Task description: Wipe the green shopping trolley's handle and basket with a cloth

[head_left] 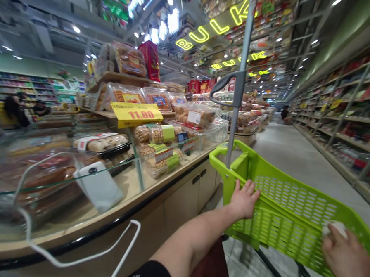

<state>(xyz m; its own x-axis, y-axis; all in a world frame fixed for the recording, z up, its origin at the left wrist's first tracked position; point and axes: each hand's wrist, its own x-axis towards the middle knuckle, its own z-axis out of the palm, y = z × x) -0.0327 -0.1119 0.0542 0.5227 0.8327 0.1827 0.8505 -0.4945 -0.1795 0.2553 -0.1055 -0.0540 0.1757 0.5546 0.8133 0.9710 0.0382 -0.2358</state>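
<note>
My left hand [244,199] rests on the near rim of a bright green shopping cart basket [285,230], its fingers spread over the edge. At the lower right, my right hand [346,254] is bent round a crumpled white cloth or tissue [338,228] against the basket's rim. A grey pole [237,112] with a grey handle [227,90] rises from the basket's left end. Behind the glass of the display counter leans a white phone [99,185], with a white cable [82,260] looping down in front.
Packaged baked goods [162,135] fill the counter at the left, under a yellow price sign [137,114]. A tiled aisle [280,143] runs beyond the cart, with stocked shelves [357,106] at the right. People [15,108] are visible at the far left and far down the aisle.
</note>
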